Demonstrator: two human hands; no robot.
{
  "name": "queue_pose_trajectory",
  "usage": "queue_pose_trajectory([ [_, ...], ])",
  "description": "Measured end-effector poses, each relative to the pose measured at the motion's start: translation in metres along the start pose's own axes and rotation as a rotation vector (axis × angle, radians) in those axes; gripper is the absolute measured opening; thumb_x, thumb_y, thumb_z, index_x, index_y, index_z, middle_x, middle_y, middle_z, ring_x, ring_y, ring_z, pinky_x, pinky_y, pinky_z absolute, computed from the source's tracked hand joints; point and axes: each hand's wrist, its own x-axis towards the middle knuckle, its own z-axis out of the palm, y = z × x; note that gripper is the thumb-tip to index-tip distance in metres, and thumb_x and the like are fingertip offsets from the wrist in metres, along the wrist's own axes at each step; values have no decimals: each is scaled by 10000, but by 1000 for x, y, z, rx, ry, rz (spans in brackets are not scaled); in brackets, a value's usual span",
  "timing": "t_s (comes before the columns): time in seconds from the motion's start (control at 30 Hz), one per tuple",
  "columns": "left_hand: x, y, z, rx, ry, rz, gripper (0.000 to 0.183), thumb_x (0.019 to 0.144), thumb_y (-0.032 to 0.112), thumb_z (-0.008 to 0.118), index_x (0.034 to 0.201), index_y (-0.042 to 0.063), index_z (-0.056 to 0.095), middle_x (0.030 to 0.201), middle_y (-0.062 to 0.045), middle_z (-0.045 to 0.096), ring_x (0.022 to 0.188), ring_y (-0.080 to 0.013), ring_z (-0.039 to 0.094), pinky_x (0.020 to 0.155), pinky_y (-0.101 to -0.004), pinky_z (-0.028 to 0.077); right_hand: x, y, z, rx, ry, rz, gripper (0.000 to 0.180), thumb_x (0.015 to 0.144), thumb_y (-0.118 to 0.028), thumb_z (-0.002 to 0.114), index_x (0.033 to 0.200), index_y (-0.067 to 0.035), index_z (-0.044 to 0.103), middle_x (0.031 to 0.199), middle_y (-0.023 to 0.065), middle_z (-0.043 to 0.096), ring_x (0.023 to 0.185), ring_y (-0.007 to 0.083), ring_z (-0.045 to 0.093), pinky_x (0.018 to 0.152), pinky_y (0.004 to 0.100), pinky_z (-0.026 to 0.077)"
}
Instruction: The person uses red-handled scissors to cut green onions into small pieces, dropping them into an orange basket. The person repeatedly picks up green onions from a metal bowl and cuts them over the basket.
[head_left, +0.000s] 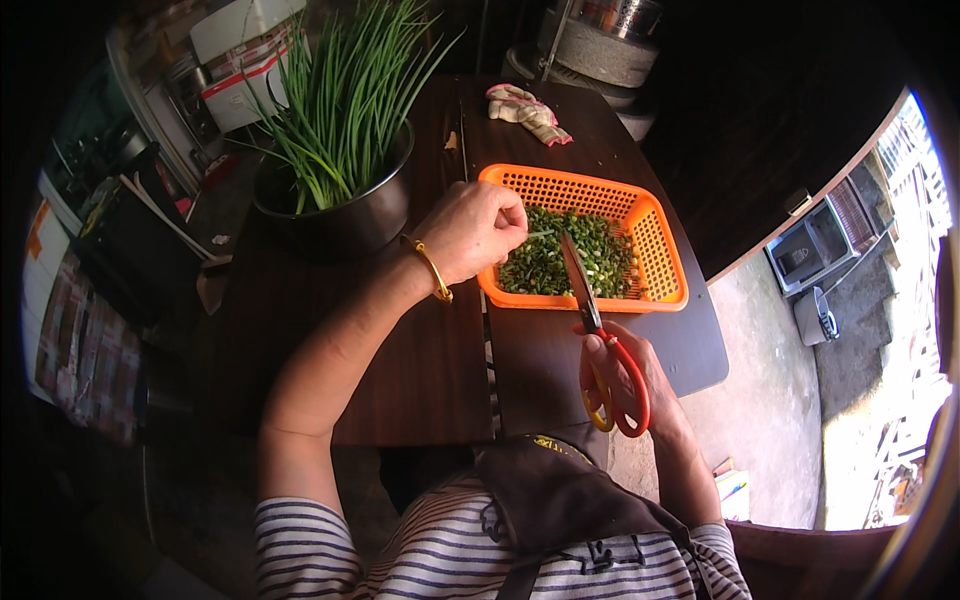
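Observation:
My left hand is over the left side of an orange plastic basket, its fingertips pinched on a short green onion piece. A gold-coloured bangle circles that wrist. My right hand grips scissors with red and yellow handles. Their blades look closed or nearly so, and the tips point into the basket. Chopped green onions cover much of its bottom. To the left of my left hand, a dark metal pot holds a bunch of long green onions standing upright.
A crumpled cloth glove with pink edging lies on the dark wooden table behind the basket. A seam runs down the tabletop. White boxes are stacked at the back left. On the floor at right stands a white bucket.

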Motion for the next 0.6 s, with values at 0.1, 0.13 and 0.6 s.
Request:
queue_pose_trajectory([
  [0.1,1,-3,2,-1,19,26,132,792,97,613,768,-33,618,648,-78,643,551,-120,630,539,-251,495,-1,3,2,42,-17,-28,444,942,-380,508,1113,29,526,617,43,543,479,110,541,458,253,437],
  [0.13,1,0,4,-9,-2,26,131,795,97,610,770,-32,618,647,-78,643,553,-119,630,541,-252,496,-1,3,3,37,-25,-36,447,942,-381,507,1118,31,523,618,44,546,481,111,544,458,253,437],
  [0.6,2,-2,15,-20,33,49,113,799,88,619,809,-22,591,645,-76,640,555,-123,628,527,-255,489,-1,-1,5,-8,-62,-27,423,945,-374,502,1089,22,533,615,41,545,487,104,552,454,248,433],
])
